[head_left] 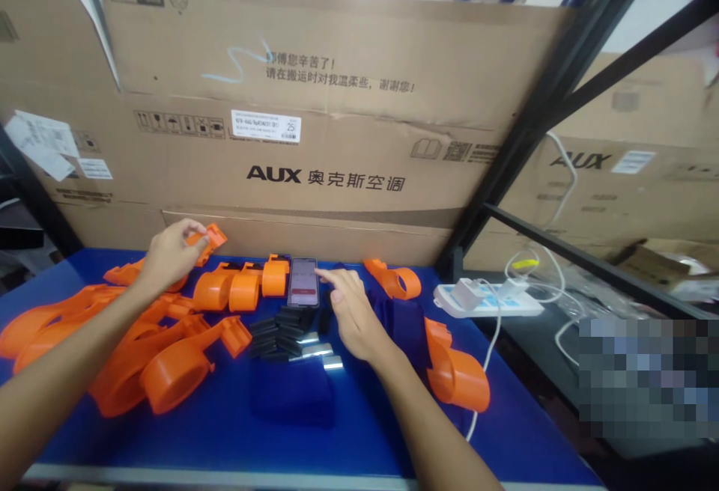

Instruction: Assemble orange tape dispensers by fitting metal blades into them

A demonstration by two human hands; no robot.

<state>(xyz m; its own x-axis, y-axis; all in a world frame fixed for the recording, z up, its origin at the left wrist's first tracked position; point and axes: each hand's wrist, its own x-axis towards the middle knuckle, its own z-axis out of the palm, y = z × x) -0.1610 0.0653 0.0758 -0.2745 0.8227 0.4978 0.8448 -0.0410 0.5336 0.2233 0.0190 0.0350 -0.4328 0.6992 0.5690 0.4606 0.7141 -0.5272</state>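
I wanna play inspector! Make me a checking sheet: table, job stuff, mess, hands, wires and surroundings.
Surface: blue table, partly covered.
Job's things: orange parts on both sides of a lit phone.
Clutter: black pieces heaped beside silver pieces.
Hands: left hand holds an orange piece; right hand points at the phone, touch unclear.
Cables: white cables beside the power strip.
Surroundings: cardboard box behind the table, black frame at right.

Left hand [177,253], right hand [357,314] and both slender forearms [79,352] appear bare, though detail is soft.
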